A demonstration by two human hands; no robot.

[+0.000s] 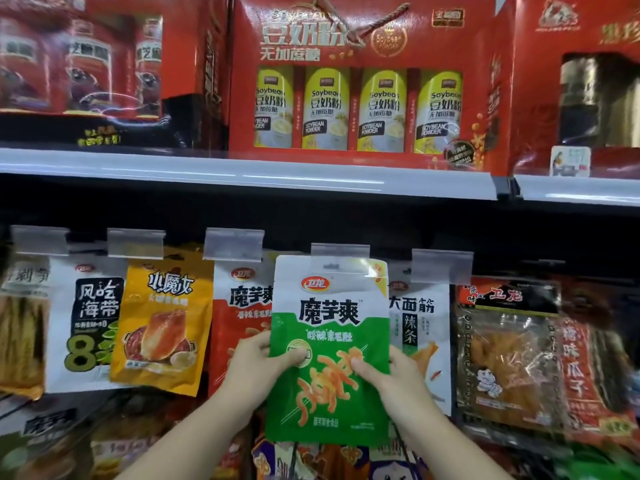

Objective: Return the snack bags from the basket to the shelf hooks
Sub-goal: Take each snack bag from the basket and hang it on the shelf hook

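A green and white snack bag (329, 327) is held upright in front of the hook row, its top edge under a clear price tag holder (340, 251). My left hand (256, 363) grips its left edge, thumb on the front. My right hand (394, 374) grips its right edge the same way. Whether the bag's hole sits on the hook cannot be seen. The basket is out of view.
Other snack bags hang on hooks: a red and white one (239, 306) behind at the left, an orange one (162, 320), a white one (420, 323) at the right, a clear red one (512, 344). Red gift boxes (363, 81) stand on the shelf (242, 174) above.
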